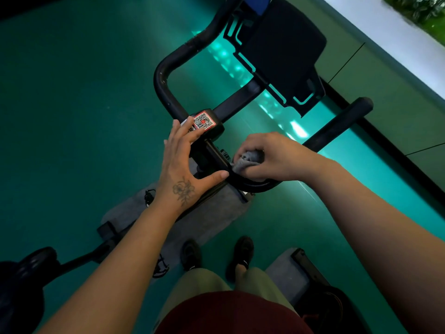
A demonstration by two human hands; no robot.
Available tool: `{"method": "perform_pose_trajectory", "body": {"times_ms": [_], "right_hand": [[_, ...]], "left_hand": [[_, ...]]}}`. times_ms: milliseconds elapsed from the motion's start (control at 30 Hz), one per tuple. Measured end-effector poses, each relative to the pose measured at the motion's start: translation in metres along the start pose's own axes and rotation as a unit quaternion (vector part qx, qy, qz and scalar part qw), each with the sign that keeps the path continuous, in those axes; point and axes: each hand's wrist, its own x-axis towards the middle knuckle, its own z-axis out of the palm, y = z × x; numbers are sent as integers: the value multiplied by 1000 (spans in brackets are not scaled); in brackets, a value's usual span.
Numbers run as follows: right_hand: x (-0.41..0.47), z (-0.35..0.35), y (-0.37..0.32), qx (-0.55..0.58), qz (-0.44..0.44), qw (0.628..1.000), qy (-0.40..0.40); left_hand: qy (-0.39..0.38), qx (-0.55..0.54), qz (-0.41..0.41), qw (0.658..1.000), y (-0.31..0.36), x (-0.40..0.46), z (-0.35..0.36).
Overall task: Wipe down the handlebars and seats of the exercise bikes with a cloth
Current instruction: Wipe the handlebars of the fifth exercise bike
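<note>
The right hand (272, 157) grips a bunched grey cloth (245, 161) against the near curve of the handlebars (166, 75); the left hand (185, 162), fingers straight, steadies the centre clamp (204, 121) beside it. Far bars and seat look left to wipe.

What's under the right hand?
A bunched grey cloth, gripped by the right hand and pressed against the curved black handlebar. The bar surface beneath cloth and palm is hidden.

Left hand (183, 165) open — fingers spread, right hand (272, 157) curled, gripping.
</note>
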Motion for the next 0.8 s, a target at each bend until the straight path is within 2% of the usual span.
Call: {"method": "perform_pose_trajectory", "body": {"times_ms": [133, 233, 400, 500, 667, 800], "right_hand": [[-10, -20, 4, -14, 24, 998, -56], [-5, -12, 3, -12, 19, 999, -34], [-1, 4, 4, 57, 37, 997, 25], [-7, 2, 7, 69, 35, 997, 10], [-15, -15, 7, -3, 23, 998, -52], [-25, -43, 14, -85, 41, 994, -56]], "left_hand": [[11, 12, -10, 1000, 2, 0, 7], [13, 7, -5, 1000, 1, 1, 7], [10, -6, -8, 1000, 2, -1, 7], [8, -3, -12, 1000, 3, -1, 8], [19, 7, -17, 1000, 10, -2, 12], [35, 26, -8, 999, 20, -5, 17]]}}
